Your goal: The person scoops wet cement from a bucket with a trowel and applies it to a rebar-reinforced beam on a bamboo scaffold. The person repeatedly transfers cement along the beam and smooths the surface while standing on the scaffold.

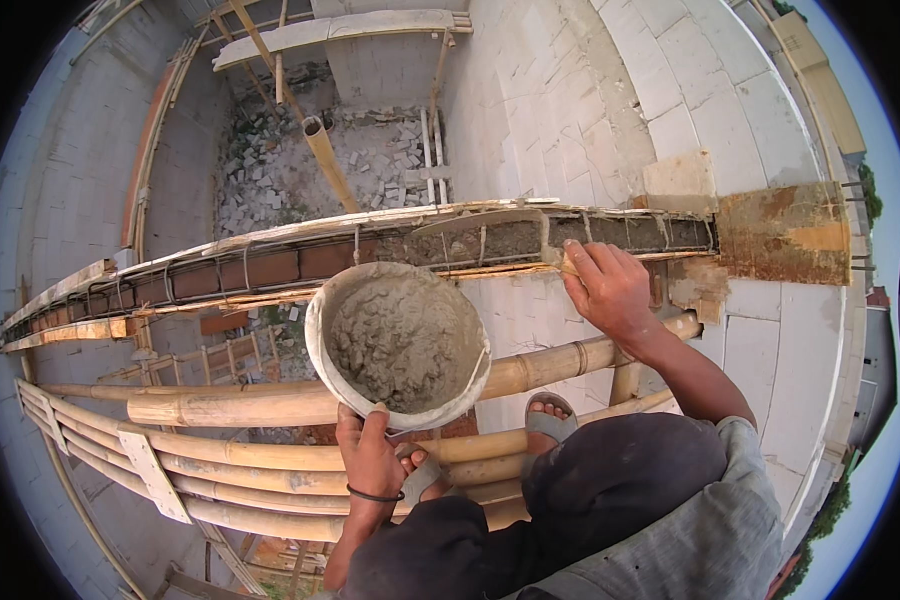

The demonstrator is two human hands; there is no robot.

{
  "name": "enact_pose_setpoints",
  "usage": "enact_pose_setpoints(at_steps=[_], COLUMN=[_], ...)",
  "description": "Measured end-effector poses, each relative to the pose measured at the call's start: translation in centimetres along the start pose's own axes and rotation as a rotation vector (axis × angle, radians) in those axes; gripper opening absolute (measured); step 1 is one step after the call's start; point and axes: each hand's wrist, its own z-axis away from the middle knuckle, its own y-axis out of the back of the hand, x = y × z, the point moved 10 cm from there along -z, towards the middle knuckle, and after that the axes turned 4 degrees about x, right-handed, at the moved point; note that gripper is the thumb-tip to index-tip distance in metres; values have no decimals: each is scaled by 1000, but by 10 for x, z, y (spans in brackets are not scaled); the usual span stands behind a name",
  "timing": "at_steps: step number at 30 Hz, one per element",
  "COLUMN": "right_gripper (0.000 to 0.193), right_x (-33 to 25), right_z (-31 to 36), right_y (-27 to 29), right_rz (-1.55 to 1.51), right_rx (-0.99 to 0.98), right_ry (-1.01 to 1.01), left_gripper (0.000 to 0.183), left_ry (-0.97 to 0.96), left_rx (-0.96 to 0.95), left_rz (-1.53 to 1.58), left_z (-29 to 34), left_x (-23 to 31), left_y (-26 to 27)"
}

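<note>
My left hand (370, 458) grips the near rim of a bucket (319, 345) full of wet grey concrete (400, 335). The bucket is tilted toward the long narrow formwork trough (300, 235), its far rim close to the near board. In my right hand (610, 290) is the handle of a trowel (490, 219), fingers wrapped round it. The trowel's blade points left over the trough. Steel rebar with stirrups (247, 268) runs inside the trough. Fresh concrete lies in its middle and right part, while bare reddish brick shows further left.
Bamboo poles (240, 408) form the scaffold under my sandalled feet (550, 415). A rusty form panel (785, 236) covers the trough's right end. Pale block walls (560, 110) rise around. Rubble (265, 170) lies far below, and an upright bamboo pole (328, 165) stands beyond the trough.
</note>
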Motion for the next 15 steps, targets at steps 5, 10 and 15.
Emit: enact_pose_setpoints(at_steps=[5, 10, 15], right_gripper=[30, 34, 39], right_x=[-79, -108, -106], right_z=[-25, -25, -15], right_y=[-53, -128, -137], right_rz=[10, -250, -424], right_rx=[-149, -673, -865], right_ry=[302, 271, 281], left_gripper=[40, 42, 41], left_ry=[-68, -78, -45], left_rx=[-29, -59, -25], left_rz=[-18, -7, 9], left_z=[2, -3, -6], left_x=[3, 0, -6], left_y=[-4, -3, 3])
